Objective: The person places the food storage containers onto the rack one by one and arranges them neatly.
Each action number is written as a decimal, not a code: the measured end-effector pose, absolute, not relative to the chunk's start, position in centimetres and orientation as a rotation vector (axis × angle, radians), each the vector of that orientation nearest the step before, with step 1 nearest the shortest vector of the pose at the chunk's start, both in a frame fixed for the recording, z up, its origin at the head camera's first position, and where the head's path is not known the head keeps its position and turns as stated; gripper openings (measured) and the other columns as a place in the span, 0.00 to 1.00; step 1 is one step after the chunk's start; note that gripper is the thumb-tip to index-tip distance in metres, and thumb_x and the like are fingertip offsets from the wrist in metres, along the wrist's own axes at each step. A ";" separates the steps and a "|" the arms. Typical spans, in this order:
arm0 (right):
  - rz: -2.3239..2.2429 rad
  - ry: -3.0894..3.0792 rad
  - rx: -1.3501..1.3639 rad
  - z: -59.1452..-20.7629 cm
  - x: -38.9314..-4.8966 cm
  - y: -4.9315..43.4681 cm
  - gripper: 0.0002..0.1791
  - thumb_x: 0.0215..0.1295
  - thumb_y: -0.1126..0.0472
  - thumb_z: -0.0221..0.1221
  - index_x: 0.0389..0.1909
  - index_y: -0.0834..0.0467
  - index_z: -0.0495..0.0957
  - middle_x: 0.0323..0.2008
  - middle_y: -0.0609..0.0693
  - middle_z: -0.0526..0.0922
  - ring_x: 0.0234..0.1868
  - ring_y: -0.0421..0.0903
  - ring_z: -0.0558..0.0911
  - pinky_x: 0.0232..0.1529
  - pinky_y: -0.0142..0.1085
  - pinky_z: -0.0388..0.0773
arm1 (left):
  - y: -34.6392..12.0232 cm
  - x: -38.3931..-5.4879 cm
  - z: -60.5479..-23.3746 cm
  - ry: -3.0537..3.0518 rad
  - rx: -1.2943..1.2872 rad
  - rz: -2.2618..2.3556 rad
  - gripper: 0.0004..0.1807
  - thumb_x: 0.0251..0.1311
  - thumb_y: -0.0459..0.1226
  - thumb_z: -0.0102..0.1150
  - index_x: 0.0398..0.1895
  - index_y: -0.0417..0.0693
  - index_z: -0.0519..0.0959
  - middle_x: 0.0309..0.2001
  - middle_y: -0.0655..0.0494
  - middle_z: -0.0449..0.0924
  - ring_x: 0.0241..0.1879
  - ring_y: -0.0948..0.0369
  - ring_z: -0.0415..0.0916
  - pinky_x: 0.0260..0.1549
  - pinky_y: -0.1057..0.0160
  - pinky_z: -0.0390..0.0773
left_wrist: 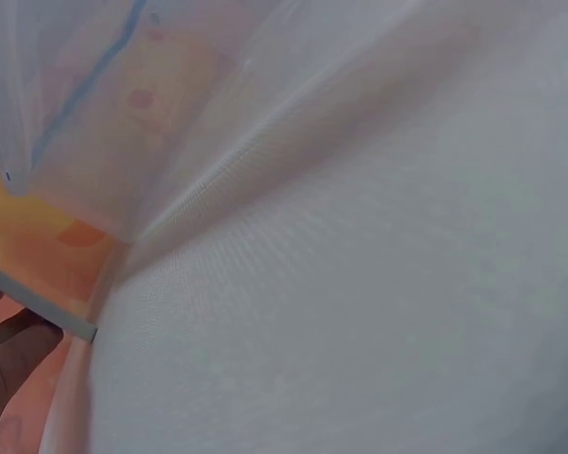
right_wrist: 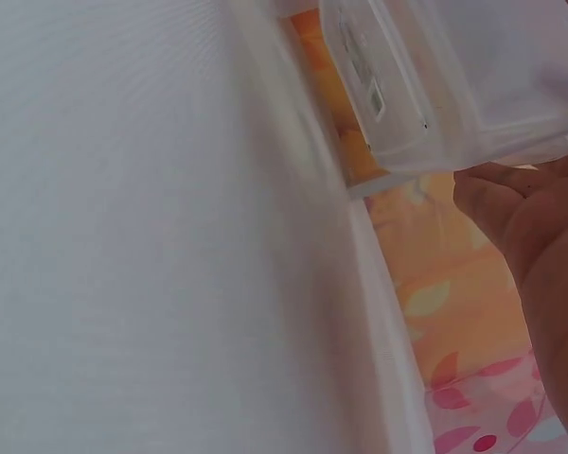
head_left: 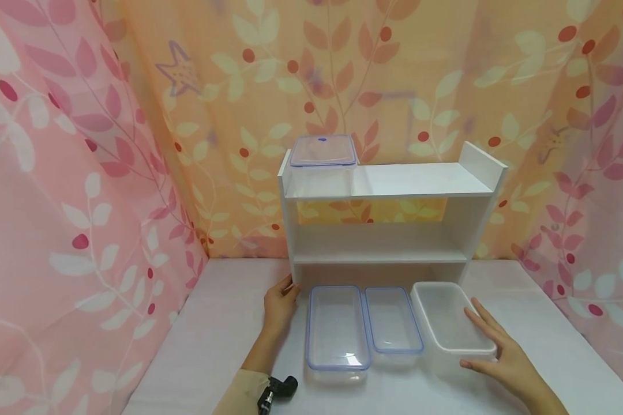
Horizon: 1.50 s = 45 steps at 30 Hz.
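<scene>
Clock positions are from the head view. I count four clear tubs point(head_left: 323, 180): three blue-edged tubs point(head_left: 337, 328) at 12, 6 and 5 o'clock, plus one white-rimmed tub point(head_left: 454, 317) at 4. Also two hands, one left hand point(head_left: 280, 305) at 7, one right hand point(head_left: 503, 351) at 4. And just one white shelf unit point(head_left: 394, 245), pretty much dead centre.

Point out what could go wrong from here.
If the left hand shifts the white shelf unit it grips, the blue-lidded container on top might slide. The right hand, at the side of the white-rimmed container, could push that into the narrower blue-rimmed container close beside it.
</scene>
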State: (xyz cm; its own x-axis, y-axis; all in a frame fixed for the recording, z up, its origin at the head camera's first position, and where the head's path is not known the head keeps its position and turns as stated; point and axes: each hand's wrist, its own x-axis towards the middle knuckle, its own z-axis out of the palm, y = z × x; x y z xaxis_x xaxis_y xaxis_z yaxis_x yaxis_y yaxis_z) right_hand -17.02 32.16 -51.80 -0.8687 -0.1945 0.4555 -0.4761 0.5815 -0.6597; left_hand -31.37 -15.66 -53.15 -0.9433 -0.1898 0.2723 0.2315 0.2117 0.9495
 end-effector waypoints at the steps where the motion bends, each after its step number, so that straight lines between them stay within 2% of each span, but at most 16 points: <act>1: 1.183 -2.479 0.539 -51.7 -17.0 32.1 0.55 0.37 0.68 0.77 0.71 0.59 0.60 0.76 0.56 0.48 0.73 0.28 0.48 0.51 0.11 0.60 | -15.7 -31.4 -53.1 -2.162 -0.040 -1.786 0.22 0.62 0.35 0.62 0.60 0.48 0.77 0.55 0.49 0.81 0.50 0.55 0.81 0.38 0.64 0.82; 5: 1.203 -2.470 0.525 -51.3 -16.8 32.0 0.55 0.38 0.69 0.76 0.72 0.59 0.60 0.77 0.55 0.47 0.73 0.27 0.49 0.51 0.11 0.62 | -16.0 -31.2 -53.2 -2.154 -0.022 -1.826 0.21 0.61 0.37 0.63 0.59 0.52 0.78 0.55 0.50 0.80 0.49 0.57 0.82 0.37 0.57 0.84; 7: 1.217 -2.454 0.522 -51.0 -16.7 32.0 0.55 0.38 0.70 0.76 0.71 0.60 0.60 0.76 0.56 0.48 0.73 0.28 0.49 0.52 0.11 0.62 | -16.1 -31.1 -53.3 -2.144 -0.014 -1.854 0.22 0.61 0.36 0.63 0.59 0.52 0.78 0.56 0.48 0.80 0.49 0.57 0.82 0.36 0.51 0.83; 10: 1.237 -2.434 0.531 -50.3 -16.7 32.0 0.54 0.39 0.72 0.75 0.71 0.61 0.60 0.76 0.57 0.49 0.73 0.29 0.50 0.52 0.12 0.64 | -16.1 -31.0 -53.1 -2.142 -0.013 -1.865 0.22 0.61 0.36 0.63 0.60 0.53 0.77 0.56 0.47 0.80 0.49 0.57 0.82 0.36 0.48 0.83; 15: 1.263 -2.422 0.536 -49.0 -16.3 31.7 0.54 0.39 0.73 0.74 0.71 0.62 0.59 0.76 0.55 0.48 0.73 0.30 0.51 0.51 0.14 0.68 | -15.5 -30.4 -51.9 -2.153 -0.054 -1.855 0.22 0.62 0.35 0.61 0.60 0.46 0.76 0.54 0.45 0.81 0.50 0.54 0.81 0.37 0.57 0.83; 18: 1.277 -2.405 0.525 -48.1 -15.9 31.3 0.53 0.39 0.75 0.74 0.71 0.63 0.60 0.76 0.55 0.49 0.74 0.30 0.51 0.51 0.15 0.69 | -15.3 -29.7 -50.8 -2.162 -0.072 -1.871 0.23 0.62 0.35 0.61 0.60 0.41 0.75 0.53 0.42 0.81 0.50 0.52 0.80 0.37 0.53 0.83; 23: 1.287 -2.382 0.485 -46.4 -15.4 30.3 0.52 0.40 0.76 0.73 0.70 0.62 0.61 0.76 0.55 0.51 0.73 0.29 0.52 0.49 0.14 0.69 | -15.2 -28.9 -49.8 -2.187 -0.077 -1.868 0.23 0.62 0.35 0.61 0.61 0.41 0.75 0.54 0.43 0.80 0.50 0.52 0.80 0.37 0.45 0.82; 27: 1.288 -2.379 0.487 -45.1 -15.4 29.5 0.52 0.41 0.76 0.72 0.71 0.61 0.61 0.76 0.54 0.52 0.72 0.27 0.53 0.48 0.14 0.70 | -15.3 -28.8 -49.7 -2.207 -0.090 -1.827 0.22 0.63 0.34 0.61 0.61 0.42 0.75 0.54 0.45 0.81 0.51 0.53 0.80 0.34 0.52 0.84; 31: 1.310 -2.370 0.508 -43.8 -15.3 28.8 0.52 0.41 0.77 0.71 0.71 0.61 0.60 0.76 0.53 0.52 0.70 0.26 0.56 0.44 0.18 0.75 | -15.6 -28.8 -49.5 -2.206 -0.101 -1.828 0.22 0.63 0.34 0.60 0.61 0.42 0.75 0.54 0.45 0.80 0.51 0.53 0.80 0.31 0.60 0.84; 38: 1.303 -2.363 0.483 -41.0 -14.2 28.5 0.52 0.41 0.79 0.70 0.71 0.60 0.60 0.75 0.51 0.55 0.68 0.26 0.61 0.48 0.16 0.72 | -15.5 -29.3 -49.9 -2.203 -0.095 -1.836 0.22 0.63 0.34 0.61 0.61 0.43 0.75 0.55 0.44 0.80 0.50 0.53 0.81 0.39 0.43 0.81; 40: 1.322 -2.347 0.502 -40.2 -13.9 28.6 0.52 0.41 0.80 0.69 0.71 0.61 0.59 0.75 0.52 0.55 0.68 0.27 0.61 0.47 0.16 0.73 | -15.6 -30.0 -50.8 -2.190 -0.085 -1.841 0.22 0.62 0.34 0.61 0.61 0.43 0.75 0.55 0.45 0.80 0.50 0.53 0.81 0.40 0.43 0.81; 45: 1.384 -2.308 0.569 -38.2 -13.6 29.1 0.51 0.42 0.83 0.67 0.71 0.64 0.58 0.75 0.52 0.53 0.70 0.30 0.60 0.47 0.18 0.74 | -15.8 -31.3 -52.8 -2.170 -0.056 -1.848 0.22 0.62 0.38 0.62 0.60 0.49 0.77 0.54 0.48 0.81 0.47 0.55 0.82 0.32 0.48 0.83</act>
